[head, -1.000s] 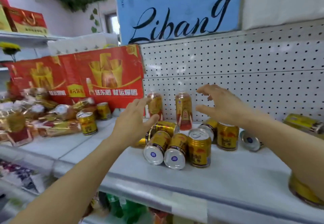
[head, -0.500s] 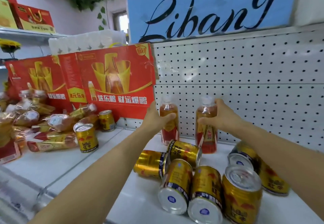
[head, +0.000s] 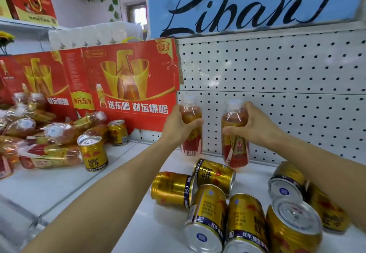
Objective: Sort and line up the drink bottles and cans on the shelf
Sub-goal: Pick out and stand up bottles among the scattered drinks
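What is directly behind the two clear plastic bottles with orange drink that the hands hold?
Behind both bottles stands the white perforated back panel. The bottles and hands cover its part right behind them.

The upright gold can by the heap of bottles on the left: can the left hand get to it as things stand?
Probably not at once. The left hand is wrapped around a bottle at the pegboard. The upright can stands off to its left with bare shelf between, so the path looks free once the bottle is released.
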A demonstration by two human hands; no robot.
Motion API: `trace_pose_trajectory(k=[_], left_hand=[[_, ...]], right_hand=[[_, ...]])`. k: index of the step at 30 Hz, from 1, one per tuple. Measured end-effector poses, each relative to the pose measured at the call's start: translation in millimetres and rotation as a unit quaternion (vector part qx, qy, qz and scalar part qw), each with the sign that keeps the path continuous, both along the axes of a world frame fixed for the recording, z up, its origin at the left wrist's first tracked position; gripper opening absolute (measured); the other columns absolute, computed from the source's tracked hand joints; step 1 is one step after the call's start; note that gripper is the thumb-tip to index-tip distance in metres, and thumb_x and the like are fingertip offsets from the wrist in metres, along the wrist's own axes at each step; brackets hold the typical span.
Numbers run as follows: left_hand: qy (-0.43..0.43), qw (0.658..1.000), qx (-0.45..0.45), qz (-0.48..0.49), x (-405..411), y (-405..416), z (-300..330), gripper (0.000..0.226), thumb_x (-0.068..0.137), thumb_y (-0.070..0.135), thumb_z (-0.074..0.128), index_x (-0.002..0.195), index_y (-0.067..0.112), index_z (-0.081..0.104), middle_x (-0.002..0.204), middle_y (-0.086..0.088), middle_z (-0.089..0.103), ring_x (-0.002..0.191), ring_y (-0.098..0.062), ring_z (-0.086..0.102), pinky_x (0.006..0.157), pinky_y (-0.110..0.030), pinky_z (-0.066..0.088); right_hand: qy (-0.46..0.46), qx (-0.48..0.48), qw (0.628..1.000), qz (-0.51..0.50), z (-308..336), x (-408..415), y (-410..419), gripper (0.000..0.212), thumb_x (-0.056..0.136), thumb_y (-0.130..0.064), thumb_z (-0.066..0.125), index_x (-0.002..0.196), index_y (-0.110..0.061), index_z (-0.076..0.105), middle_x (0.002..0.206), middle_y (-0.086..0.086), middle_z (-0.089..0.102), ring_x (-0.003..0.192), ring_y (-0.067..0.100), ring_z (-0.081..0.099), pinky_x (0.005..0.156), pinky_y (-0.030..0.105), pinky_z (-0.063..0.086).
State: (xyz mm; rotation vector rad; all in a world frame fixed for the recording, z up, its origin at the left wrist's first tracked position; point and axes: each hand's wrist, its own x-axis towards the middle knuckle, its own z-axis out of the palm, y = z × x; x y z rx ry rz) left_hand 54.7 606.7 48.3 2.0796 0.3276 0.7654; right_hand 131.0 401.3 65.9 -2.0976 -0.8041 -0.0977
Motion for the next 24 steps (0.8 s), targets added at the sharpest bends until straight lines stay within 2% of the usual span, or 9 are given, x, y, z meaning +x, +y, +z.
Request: trace_pose_trajectory(k=[6,9,12,15,18,21,24], left_hand=[[-0.088,0.996,0.0,-0.035,-55.8,19.0,31.4,0.063,0.077,0.035,0.079,0.129,0.026,0.045,0.109,0.014,0.062,0.099,-0.002,0.059,0.089,-0.032,0.053],[-0.136,0.99,-0.02,-0.025,-95.5,30.9,37.9,0.061,0.073,0.039,0.081,0.124,0.027,0.05,0.107,0.013,0.065,0.097,-0.004,0.063,0.086,-0.033,0.056],[-0.17,0.983,-0.063,-0.027,-146.3,42.3,38.9,0.055,0.073,0.04,0.081,0.119,0.029,0.054,0.104,0.011,0.068,0.094,-0.006,0.066,0.081,-0.03,0.058],[-0.178,0.981,-0.069,-0.035,-205.7,58.4,35.1,0.046,0.076,0.038,0.079,0.114,0.029,0.055,0.1,0.011,0.069,0.089,-0.003,0.067,0.074,-0.02,0.056],[-0.166,0.984,-0.063,-0.03,-265.3,85.8,28.1,0.044,0.076,0.038,0.08,0.112,0.031,0.057,0.094,0.015,0.07,0.085,0.001,0.067,0.072,-0.018,0.055],[-0.157,0.986,-0.054,-0.017,-320.8,117.2,20.7,0.041,0.075,0.034,0.081,0.109,0.029,0.058,0.09,0.015,0.069,0.08,0.002,0.066,0.065,-0.013,0.051],[-0.134,0.99,-0.047,-0.001,-370.7,147.4,11.9,0.044,0.073,0.042,0.079,0.109,0.03,0.058,0.088,0.016,0.069,0.078,0.002,0.065,0.063,-0.013,0.049]], right_hand=[[-0.067,0.019,0.998,-0.005,36.4,-47.9,26.8,0.065,0.07,-0.045,0.082,0.118,-0.024,0.045,0.109,-0.008,0.058,0.099,0.015,0.06,0.085,0.043,0.054],[-0.1,0.069,0.993,-0.006,51.9,-85.6,44.3,0.064,0.067,-0.048,0.082,0.115,-0.025,0.047,0.104,-0.014,0.058,0.097,0.012,0.06,0.086,0.047,0.054],[-0.113,0.129,0.985,0.0,62.3,-132.5,66.9,0.06,0.067,-0.047,0.081,0.112,-0.027,0.048,0.099,-0.015,0.06,0.092,0.008,0.062,0.085,0.045,0.055],[-0.119,0.16,0.98,0.007,63.5,-180.9,93.6,0.055,0.07,-0.047,0.079,0.11,-0.028,0.046,0.098,-0.011,0.061,0.091,0.01,0.063,0.078,0.04,0.056],[-0.107,0.184,0.977,0.027,56.0,-230.9,124.1,0.049,0.075,-0.043,0.077,0.109,-0.028,0.046,0.095,-0.01,0.06,0.086,0.007,0.062,0.068,0.029,0.052],[-0.077,0.205,0.974,0.058,42.8,-276.7,153.8,0.043,0.076,-0.041,0.077,0.107,-0.031,0.048,0.089,-0.013,0.061,0.079,0.001,0.062,0.065,0.025,0.048],[-0.053,0.204,0.975,0.074,29.0,-313.0,183.6,0.044,0.076,-0.041,0.078,0.109,-0.031,0.05,0.088,-0.014,0.062,0.072,-0.009,0.06,0.062,0.02,0.045]])
